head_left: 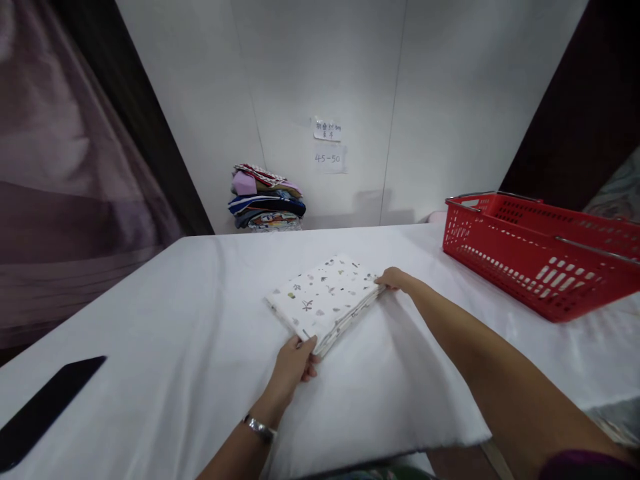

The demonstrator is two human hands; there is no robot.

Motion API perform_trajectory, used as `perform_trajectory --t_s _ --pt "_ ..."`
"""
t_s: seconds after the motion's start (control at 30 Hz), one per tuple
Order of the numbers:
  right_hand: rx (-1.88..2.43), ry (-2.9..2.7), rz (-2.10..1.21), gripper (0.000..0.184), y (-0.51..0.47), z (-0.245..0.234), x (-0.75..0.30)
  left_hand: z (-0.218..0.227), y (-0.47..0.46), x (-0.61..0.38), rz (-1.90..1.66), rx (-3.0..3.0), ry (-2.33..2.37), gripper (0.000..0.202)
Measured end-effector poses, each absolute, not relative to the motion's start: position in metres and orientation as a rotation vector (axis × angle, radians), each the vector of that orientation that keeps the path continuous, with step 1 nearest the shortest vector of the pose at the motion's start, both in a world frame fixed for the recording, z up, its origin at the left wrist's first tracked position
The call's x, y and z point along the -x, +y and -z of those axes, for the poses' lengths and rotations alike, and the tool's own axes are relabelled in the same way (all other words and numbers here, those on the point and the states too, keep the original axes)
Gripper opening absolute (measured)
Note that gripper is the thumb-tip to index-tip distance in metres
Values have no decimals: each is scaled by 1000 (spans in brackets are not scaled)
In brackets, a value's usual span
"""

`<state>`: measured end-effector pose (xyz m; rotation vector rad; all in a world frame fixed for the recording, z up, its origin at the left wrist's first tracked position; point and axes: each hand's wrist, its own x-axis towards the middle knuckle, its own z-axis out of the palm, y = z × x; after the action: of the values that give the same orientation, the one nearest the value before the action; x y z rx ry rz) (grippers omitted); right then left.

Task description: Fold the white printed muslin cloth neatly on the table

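A folded white cloth printed with small grey and green leaf-like figures is held at a slant over the white-covered table. My left hand pinches its near corner, thumb on top and fingers beneath. At the right corner, my right hand grips the folded layers, with its fingertips partly hidden behind the edge. Several layers show along the side that faces me. Whether the cloth's underside touches the table I cannot tell.
A red plastic basket stands on the right of the table. Several folded fabrics are stacked at the back, by a wall with two paper notes. A flat black object lies at the left edge.
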<state>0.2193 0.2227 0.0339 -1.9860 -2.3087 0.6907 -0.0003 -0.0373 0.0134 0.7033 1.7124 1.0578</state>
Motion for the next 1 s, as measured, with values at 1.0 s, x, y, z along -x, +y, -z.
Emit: perform_trajectory --t_s 1.0 --pt "1405 -1999 -1551 81 83 -5 -206 -37 -48 124 -933 -874 2206 19"
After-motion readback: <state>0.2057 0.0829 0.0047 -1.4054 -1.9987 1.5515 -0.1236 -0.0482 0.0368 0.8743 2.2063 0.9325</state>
